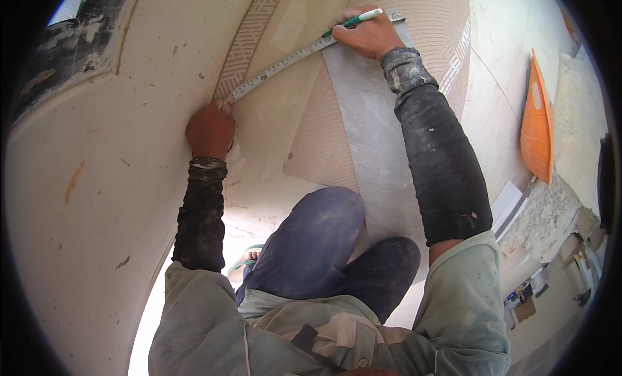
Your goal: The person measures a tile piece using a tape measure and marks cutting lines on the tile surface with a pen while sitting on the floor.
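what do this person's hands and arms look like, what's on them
The left hand and right hand are gloveless. Black arm sleeves, bunched at the wrists, cover the forearms; the right one has pale smudges near its cuff. Loose grey-green shirt sleeves cover the upper arms.

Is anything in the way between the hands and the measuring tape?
Nothing visible is: the left hand holds the measuring tape, and the right hand, gripping a pen, is right at it.
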A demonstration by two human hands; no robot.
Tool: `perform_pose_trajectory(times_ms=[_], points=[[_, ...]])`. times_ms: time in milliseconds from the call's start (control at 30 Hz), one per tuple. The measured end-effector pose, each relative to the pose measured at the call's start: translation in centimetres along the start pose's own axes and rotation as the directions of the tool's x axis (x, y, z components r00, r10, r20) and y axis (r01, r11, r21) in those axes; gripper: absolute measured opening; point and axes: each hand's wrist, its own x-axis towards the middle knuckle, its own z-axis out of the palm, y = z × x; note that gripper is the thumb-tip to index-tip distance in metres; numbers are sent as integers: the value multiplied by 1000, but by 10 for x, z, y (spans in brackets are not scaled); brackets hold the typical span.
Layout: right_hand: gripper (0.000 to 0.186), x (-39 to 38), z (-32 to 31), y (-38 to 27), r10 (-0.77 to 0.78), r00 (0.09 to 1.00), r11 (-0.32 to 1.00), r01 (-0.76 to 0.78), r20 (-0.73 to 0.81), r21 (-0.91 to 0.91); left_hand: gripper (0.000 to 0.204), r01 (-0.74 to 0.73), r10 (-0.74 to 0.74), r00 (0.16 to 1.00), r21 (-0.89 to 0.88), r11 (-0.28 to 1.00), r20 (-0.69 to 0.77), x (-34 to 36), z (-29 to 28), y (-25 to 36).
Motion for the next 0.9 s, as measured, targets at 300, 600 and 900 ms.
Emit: perform_pose_trajectory(times_ms=[300, 600, 900], points=[[27, -3, 5, 3, 0, 1000, 999, 1, -26, 35, 29, 0, 0, 1000, -4, 1000, -8, -5, 6, 0], [30, 0, 3, 7, 16, 999, 1000, -14, -52, 25, 31, -6, 6, 1000, 15, 1000, 2, -2, 1, 2], [31, -3, 4, 7, 36, 999, 998, -35, -24, 48, 35, 2, -2, 1000, 0, 1000, 10, -2, 1, 2]])
